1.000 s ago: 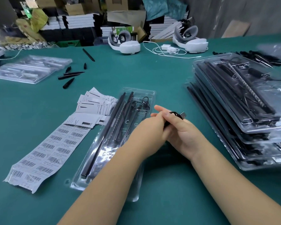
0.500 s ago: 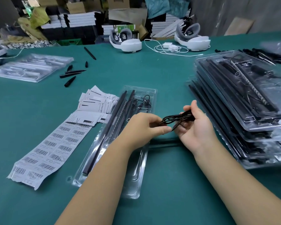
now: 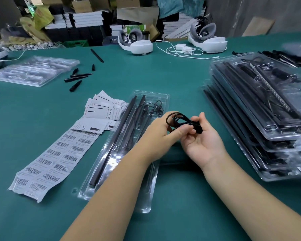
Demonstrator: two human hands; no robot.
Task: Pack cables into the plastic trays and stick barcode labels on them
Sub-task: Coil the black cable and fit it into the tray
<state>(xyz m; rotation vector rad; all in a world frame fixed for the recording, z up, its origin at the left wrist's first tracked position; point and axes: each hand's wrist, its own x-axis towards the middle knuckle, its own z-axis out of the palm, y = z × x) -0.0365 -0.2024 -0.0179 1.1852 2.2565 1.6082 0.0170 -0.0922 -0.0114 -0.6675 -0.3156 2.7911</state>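
Note:
A coiled black cable (image 3: 180, 121) is held between both hands above the table's middle. My left hand (image 3: 161, 134) pinches its loops from the left, thumb over them. My right hand (image 3: 202, 141) grips the cable's plug end, palm turned up. Just left of the hands lies an open clear plastic tray (image 3: 153, 192) holding long black bars and a thin wire; my left forearm crosses it. A strip of barcode labels (image 3: 50, 160) lies on the green table left of the tray, with printed cards (image 3: 102, 108) above it.
A stack of filled clear trays (image 3: 261, 112) stands at the right. Empty clear trays (image 3: 33, 70) lie far left, with loose black spikes (image 3: 76, 80) near them. Two white headsets (image 3: 137, 44) and a white charger cable (image 3: 179, 50) sit at the table's far edge.
The hands were clasped together around the cable, then drew apart. Now the cable's loops are raised and bunched between them, and the right palm has turned upward.

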